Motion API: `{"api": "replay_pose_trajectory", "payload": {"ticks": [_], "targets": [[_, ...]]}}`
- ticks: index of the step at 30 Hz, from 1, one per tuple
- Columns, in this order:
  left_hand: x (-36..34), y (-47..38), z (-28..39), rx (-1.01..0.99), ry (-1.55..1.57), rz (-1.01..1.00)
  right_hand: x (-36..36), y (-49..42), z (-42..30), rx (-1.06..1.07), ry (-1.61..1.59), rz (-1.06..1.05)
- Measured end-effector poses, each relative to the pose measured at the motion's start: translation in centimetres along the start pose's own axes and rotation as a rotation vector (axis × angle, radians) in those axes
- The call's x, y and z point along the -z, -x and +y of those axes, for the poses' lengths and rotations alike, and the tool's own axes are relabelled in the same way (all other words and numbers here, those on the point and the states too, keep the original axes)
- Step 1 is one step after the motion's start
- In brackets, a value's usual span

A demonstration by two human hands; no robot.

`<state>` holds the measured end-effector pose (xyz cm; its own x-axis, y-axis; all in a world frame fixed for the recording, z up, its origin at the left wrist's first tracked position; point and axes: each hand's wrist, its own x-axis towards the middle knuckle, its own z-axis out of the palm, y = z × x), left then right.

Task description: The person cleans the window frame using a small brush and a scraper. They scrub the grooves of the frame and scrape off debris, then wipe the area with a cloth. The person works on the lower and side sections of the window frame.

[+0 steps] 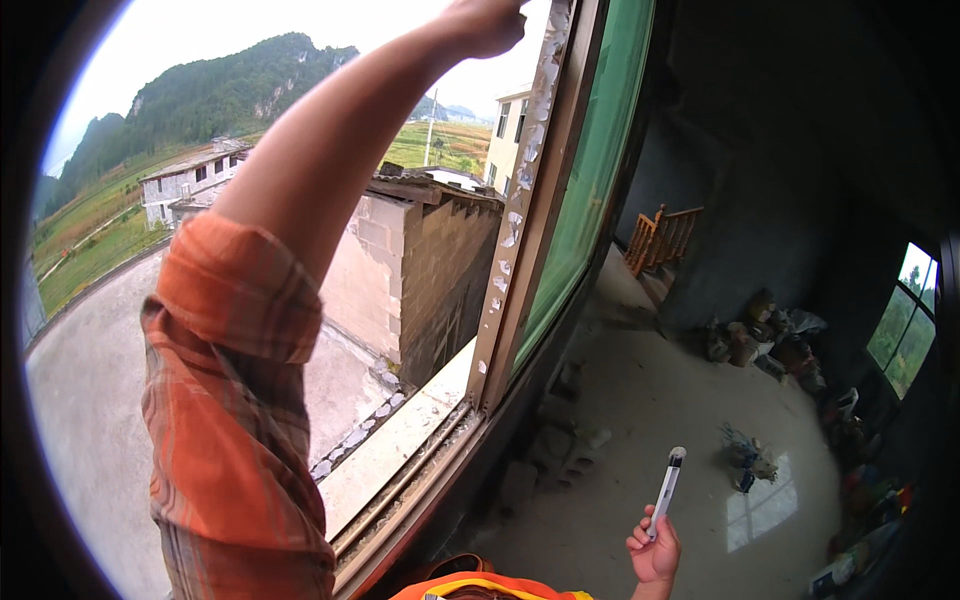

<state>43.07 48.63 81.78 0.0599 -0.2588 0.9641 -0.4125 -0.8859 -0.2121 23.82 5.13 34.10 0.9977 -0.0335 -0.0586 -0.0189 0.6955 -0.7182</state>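
Observation:
My left arm in a rolled-up orange plaid sleeve reaches up across the open window. My left hand [489, 28] is at the top edge beside the brown window frame [517, 202], its fingers partly cut off, so what it grips is unclear. Torn whitish flakes of film cling along that frame's outer face. Low on the right, my right hand [655, 551] holds a slim white-handled tool [664, 491] upright, with a dark section and a pale rounded tip; its exact kind is unclear. A green-tinted window pane [589, 172] stands beside the frame.
The window's bottom track [409, 480] is dirty with debris. Outside are a concrete roof [97, 420] and a block-walled structure [442, 277]. Inside, hollow blocks [551, 446] lie below the window, a clump of litter [748, 457] on the floor, bags [772, 334] along the far wall, and a wooden railing [660, 236].

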Motion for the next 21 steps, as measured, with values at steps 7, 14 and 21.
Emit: {"api": "replay_pose_trajectory", "payload": {"ticks": [7, 14, 21], "targets": [[4.6, 10.6, 3.3, -0.007, -0.099, -0.395, -0.2, -0.1, 0.8, -0.039, 0.007, -0.019], [7.1, 5.4, 3.5, -0.014, -0.349, -0.444, -0.2, -1.2, 1.3, -0.054, -0.063, -0.07], [5.4, 11.3, 3.8, 0.076, -0.23, -0.63, -0.4, -0.9, 1.5, -0.046, -0.036, -0.066]]}}
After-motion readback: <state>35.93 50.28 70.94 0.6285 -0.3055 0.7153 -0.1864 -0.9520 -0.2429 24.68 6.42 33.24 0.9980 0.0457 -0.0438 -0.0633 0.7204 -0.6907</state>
